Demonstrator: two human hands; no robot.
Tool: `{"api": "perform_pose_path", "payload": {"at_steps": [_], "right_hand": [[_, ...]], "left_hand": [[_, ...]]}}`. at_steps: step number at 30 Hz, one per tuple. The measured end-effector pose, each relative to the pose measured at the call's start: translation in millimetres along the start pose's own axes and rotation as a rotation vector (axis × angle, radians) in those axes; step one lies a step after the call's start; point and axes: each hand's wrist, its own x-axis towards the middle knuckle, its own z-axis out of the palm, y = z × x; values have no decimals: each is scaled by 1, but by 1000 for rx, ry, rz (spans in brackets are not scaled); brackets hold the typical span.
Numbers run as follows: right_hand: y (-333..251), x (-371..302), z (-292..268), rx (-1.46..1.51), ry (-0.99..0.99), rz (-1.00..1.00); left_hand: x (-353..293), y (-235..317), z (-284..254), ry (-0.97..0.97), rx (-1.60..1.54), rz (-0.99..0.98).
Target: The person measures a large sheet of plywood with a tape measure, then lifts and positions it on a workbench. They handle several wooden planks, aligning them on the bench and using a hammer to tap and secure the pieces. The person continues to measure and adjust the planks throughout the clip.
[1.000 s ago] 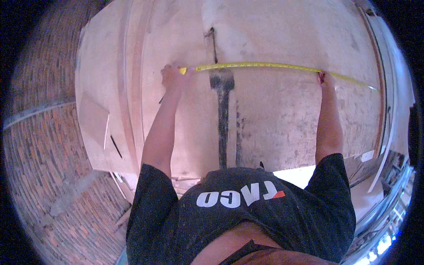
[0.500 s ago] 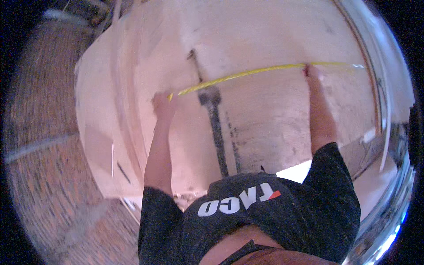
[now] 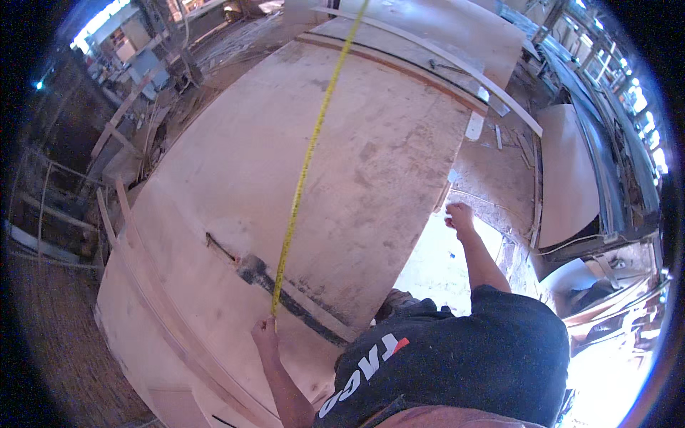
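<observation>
A yellow tape measure is stretched across a large pale wooden board and runs beyond its far edge. My left hand is closed on the tape's near end, low over the board. My right hand is off the tape, beyond the board's right edge, with fingers loosely curled and apart; nothing shows in it. Just left of the tape and passing under it lies a long dark object with a thin pointed tip; its kind is unclear.
Long thin wooden strips lie along the board's left side. A wooden batten runs near its far edge. A curved pale sheet leans at the right, beside stacked panels. Scrap wood litters the floor at the back left.
My right hand has left the tape and moved to the right of the board. My left hand keeps its grip on the tape. The view has turned, showing more of the workshop.
</observation>
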Motion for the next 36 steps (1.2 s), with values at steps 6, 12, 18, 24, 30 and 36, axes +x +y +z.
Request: {"api": "perform_pose_path", "payload": {"at_steps": [6,12,18,24,30,36], "right_hand": [[18,-25,-49,178,124,349],[65,59,-88,-189,206,212],[111,160,-149,-198,157,184],[103,208,-194,-325,84,346],[111,251,-203,-188,236,258],[88,298,-198,213,8,514]], "left_hand": [[-54,51,54,14,-206,-97],[-73,106,156,29,-306,-154],[-103,145,289,96,-353,-57],[-113,203,380,51,-501,-125],[-105,236,429,59,-478,-186],[-97,258,478,-7,-446,-111]]}}
